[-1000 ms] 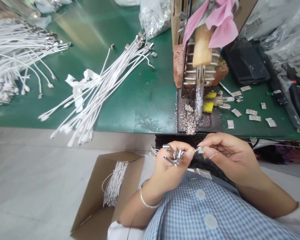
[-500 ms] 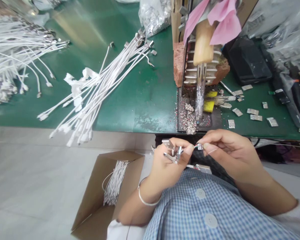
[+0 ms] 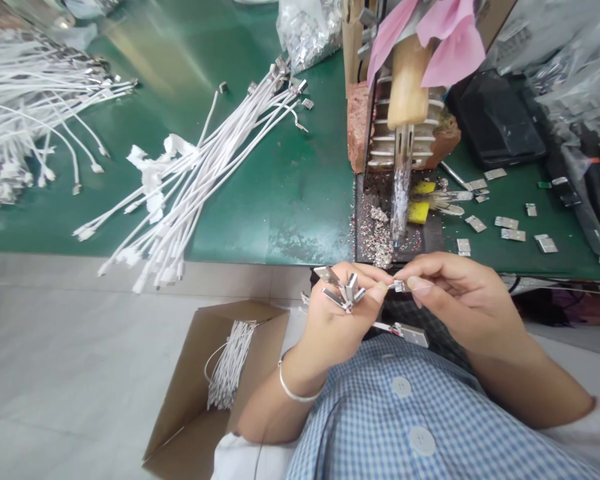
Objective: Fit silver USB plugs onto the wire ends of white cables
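Moved slightly up toward the green bench (image 3: pixel 310 200) since half a second ago: left hand (image 3: pixel 337 333) and right hand (image 3: pixel 473 307). One small metal plug (image 3: pixel 399 286) is held between them, before the bench's edge; its wires (image 3: pixel 391 285) are pinched by the left, its far end by the right. More plugs (image 3: pixel 351 285) are clasped, fanned, in the left. Any lettering on them: too small to be read.
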Available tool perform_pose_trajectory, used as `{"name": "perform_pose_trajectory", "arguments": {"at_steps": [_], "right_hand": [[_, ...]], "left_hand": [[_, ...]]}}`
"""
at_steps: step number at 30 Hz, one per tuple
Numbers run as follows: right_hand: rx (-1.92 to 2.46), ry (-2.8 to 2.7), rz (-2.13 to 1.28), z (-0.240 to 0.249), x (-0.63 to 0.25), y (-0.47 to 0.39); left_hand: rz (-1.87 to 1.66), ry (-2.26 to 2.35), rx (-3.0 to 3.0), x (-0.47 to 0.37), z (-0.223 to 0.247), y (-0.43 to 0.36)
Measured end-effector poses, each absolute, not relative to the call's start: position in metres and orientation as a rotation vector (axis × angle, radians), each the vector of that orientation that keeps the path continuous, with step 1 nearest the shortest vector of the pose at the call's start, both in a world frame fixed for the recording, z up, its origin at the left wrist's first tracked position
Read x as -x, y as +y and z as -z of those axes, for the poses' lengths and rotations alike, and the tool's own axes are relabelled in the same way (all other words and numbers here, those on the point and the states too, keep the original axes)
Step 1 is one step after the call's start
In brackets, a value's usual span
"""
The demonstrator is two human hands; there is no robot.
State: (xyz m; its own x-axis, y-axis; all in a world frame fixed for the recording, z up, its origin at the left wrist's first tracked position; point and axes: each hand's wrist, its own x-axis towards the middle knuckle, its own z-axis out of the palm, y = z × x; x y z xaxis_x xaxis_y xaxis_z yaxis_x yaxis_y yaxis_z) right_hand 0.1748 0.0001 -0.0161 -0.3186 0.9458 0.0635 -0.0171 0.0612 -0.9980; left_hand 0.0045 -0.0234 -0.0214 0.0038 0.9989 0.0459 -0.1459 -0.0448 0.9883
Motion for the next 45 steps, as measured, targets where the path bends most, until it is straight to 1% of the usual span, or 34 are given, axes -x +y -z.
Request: {"name": "perform_pose_trajectory", "arguments": {"at_steps": [3,5,7,10,14,16,32,45], "right_hand": [[0.919,-1.369,-1.374,0.017,-0.178,-0.004],[0.836,-1.316,-1.288,0.018,-0.18,-0.004],[0.8,-1.378,-1.129,0.018,-0.179,-0.003],[0.858,-1.602,-0.876,0.02,-0.177,0.001],[0.896,-1.813,-0.443,0.021,-0.174,0.006],[0.888,-1.839,-0.333,0.02,-0.172,0.009],[0.934,-1.811,-0.472,0.012,-0.166,0.013],[0.945,-1.803,-0.47,0.013,-0.165,0.012]], "left_hand": [[-1.298,1.088,-1.058,-0.005,0.02,-0.023],[-1.291,1.092,-1.02,-0.005,0.019,-0.021],[-1.286,1.108,-1.001,-0.005,0.018,-0.019],[-1.284,1.116,-0.974,-0.006,0.015,-0.016],[-1.302,1.112,-0.969,-0.008,0.012,-0.012],[-1.298,1.119,-0.971,-0.008,0.012,-0.009],[-1.34,1.144,-1.044,-0.009,0.008,-0.003],[-1.33,1.137,-1.035,-0.009,0.008,-0.004]]}}
